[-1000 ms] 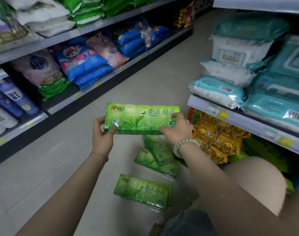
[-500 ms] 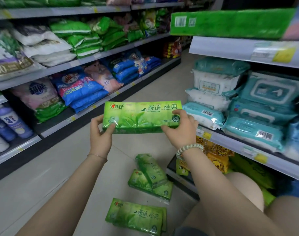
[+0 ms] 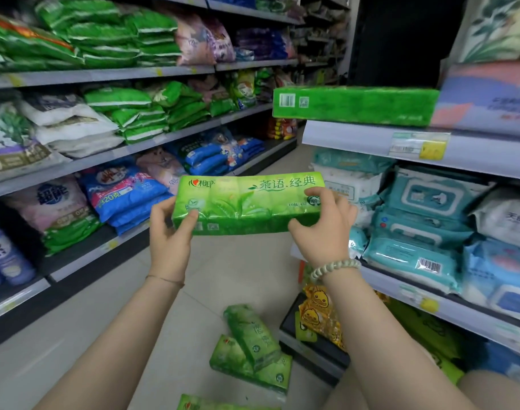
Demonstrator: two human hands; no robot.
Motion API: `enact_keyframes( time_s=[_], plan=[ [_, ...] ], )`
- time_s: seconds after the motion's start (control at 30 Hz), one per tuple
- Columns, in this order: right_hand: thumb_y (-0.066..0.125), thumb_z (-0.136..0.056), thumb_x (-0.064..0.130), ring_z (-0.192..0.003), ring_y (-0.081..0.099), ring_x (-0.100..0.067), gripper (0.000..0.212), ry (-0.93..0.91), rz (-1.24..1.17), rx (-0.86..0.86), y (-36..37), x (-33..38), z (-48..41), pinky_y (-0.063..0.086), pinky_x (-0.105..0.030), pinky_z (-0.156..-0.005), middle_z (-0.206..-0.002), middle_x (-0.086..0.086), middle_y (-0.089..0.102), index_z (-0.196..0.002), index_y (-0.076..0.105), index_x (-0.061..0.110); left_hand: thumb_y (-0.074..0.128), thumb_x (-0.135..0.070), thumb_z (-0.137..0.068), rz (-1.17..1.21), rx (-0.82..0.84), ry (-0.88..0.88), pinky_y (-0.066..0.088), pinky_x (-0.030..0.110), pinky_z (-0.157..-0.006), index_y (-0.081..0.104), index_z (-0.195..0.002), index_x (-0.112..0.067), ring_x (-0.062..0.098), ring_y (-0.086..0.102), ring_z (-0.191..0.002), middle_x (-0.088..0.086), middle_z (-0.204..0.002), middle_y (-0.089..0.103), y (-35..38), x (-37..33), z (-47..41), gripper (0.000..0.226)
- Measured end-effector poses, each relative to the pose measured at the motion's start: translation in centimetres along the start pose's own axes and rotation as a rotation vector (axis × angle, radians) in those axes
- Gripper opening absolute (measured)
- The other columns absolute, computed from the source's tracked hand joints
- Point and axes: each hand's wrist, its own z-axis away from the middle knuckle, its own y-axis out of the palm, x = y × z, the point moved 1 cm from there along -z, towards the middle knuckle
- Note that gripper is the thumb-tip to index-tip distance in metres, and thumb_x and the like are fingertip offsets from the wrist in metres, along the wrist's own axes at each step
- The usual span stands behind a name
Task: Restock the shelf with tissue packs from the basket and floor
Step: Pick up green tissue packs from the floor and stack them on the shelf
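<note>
both hands closed on one green tissue pack [image 3: 246,202], left hand [image 3: 170,232] on its left end w/ thumb on front, right hand [image 3: 323,229] on the right end. held level, label facing up, prob. so it slides flat onto the shelf [image 3: 371,140] up & right of the hands, beside the green pack already there [image 3: 353,106]. more packs on floor [image 3: 249,353] below the hands, still to go.

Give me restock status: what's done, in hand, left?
Done: one green pack lies on the right-hand shelf. In hand: left hand and right hand grip another pack, not yet shelved. Left: floor packs, at least three.
</note>
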Motion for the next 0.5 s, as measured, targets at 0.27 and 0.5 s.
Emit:
enact_keyframes(
  time_s=[0.27, 0.5],
  plan=[
    [0.069, -0.073, 0.015, -0.112, 0.029, -0.018, 0.041, -0.074, -0.013, -0.081, -1.9, 2.0, -1.5, 0.021, -0.023, -0.084, -0.117, -0.005, 0.042, -0.108, 0.053, 0.026, 0.079, -0.037, -0.062, 0.047, 0.062, 0.044, 0.048, 0.049, -0.098, 0.060, -0.109, -0.038, 0.028, 0.058, -0.115, 0.006, -0.127, 0.058, 0.6, -3.0, -1.5, 0.051],
    [0.072, -0.074, 0.021, -0.112, 0.029, -0.015, 0.038, -0.182, -0.016, -0.197, -4.1, 3.9, -3.1, 0.020, -0.027, -0.088, -0.115, -0.002, 0.042, -0.107, 0.053, 0.026, 0.077, -0.034, -0.059, 0.028, 0.128, 0.124, 0.049, 0.050, -0.096, 0.054, -0.126, -0.037, 0.024, 0.055, -0.118, 0.011, -0.132, 0.049, 2.2, -4.7, -3.5, 0.071]
  ],
)
